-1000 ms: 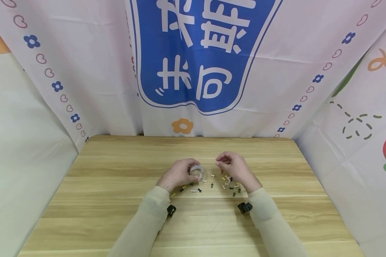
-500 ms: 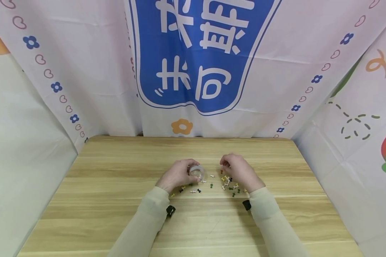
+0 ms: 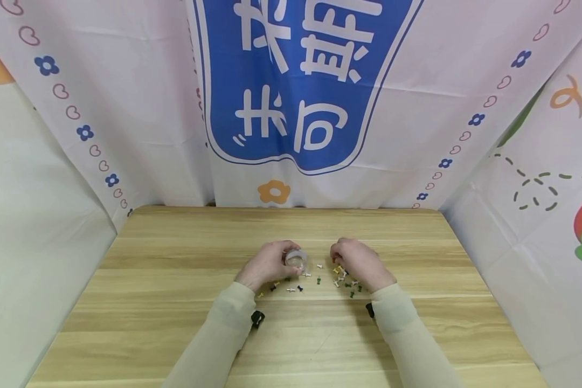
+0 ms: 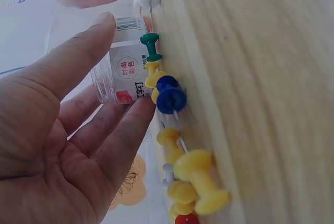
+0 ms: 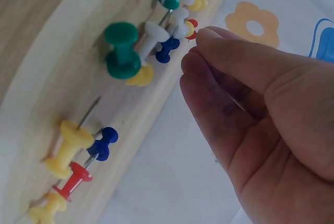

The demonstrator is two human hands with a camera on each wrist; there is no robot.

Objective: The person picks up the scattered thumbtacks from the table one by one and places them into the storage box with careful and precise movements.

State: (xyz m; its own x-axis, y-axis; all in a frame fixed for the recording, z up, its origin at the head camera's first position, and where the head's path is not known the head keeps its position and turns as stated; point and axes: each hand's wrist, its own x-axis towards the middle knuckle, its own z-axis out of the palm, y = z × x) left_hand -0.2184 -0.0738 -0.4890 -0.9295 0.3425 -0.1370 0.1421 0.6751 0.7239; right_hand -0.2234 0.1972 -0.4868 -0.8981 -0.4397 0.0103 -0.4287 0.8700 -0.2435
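Head view: left hand (image 3: 270,264) curls its grip round the clear jar (image 3: 296,262); right hand (image 3: 362,263), fingertips nearly meeting, reaches 1 red pushpin (image 3: 334,261) on the surface (image 3: 174,258), hold impossible to tell. Probably light and stiff, it is best pinched at the waist.

Left grip (image 3: 268,263) curves, thumb (image 4: 78,57) opposite fingers (image 4: 122,143); right grip (image 3: 360,262) points downward, fingertips (image 5: 195,63) perhaps touching.

Right fingers (image 5: 209,96) nearer red pushpin (image 3: 334,260)
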